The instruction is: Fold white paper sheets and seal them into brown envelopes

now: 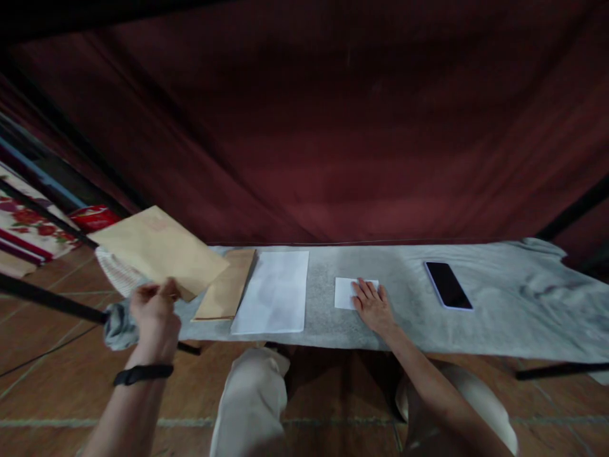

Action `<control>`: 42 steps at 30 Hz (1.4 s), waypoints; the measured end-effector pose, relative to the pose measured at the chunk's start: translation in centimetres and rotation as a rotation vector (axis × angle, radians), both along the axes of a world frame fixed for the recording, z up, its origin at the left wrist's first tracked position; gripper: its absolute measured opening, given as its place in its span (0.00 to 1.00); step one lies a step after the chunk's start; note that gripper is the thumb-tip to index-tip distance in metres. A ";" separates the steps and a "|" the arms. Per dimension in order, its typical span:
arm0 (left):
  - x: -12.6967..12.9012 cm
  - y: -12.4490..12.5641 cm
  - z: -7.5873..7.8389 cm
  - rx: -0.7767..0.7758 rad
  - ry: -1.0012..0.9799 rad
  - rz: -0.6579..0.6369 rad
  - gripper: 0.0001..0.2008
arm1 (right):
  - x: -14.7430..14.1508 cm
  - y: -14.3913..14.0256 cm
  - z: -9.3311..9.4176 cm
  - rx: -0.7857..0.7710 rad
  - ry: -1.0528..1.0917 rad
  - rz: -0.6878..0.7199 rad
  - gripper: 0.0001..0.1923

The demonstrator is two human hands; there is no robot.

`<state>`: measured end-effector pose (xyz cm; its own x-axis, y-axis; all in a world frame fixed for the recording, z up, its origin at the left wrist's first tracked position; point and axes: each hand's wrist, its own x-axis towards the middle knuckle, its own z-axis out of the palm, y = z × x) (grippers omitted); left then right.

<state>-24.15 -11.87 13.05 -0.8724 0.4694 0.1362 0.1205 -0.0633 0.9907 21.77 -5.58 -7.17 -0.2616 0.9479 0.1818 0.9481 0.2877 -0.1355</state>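
My left hand (153, 315) holds a tan envelope (159, 249) by its near edge, lifted above the left end of the grey-covered table (394, 324). A black band is on that wrist. Under it a second brown envelope (228, 284) lies flat on the cloth, next to a white sheet of paper (275, 291). My right hand (373, 304) rests flat, fingers spread, on a small folded white paper (345, 292) at the middle of the table.
A black phone (448, 285) lies face up to the right. A dark red curtain (333, 127) hangs behind the table. A white basket-like thing (115, 273) and a red object (94, 218) sit at the left. My knees are under the table's front edge.
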 end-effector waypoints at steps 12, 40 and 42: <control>23.0 7.9 -11.3 -0.115 -0.758 -0.741 0.20 | -1.5 1.9 4.4 -0.221 0.915 -0.024 0.24; 23.0 8.3 -12.5 -0.058 0.310 -0.956 0.13 | -1.7 5.8 6.5 -0.194 1.402 -0.080 0.12; 22.2 8.4 -12.0 0.045 0.781 -0.880 0.25 | -0.9 5.7 6.8 -0.262 1.403 -0.037 0.12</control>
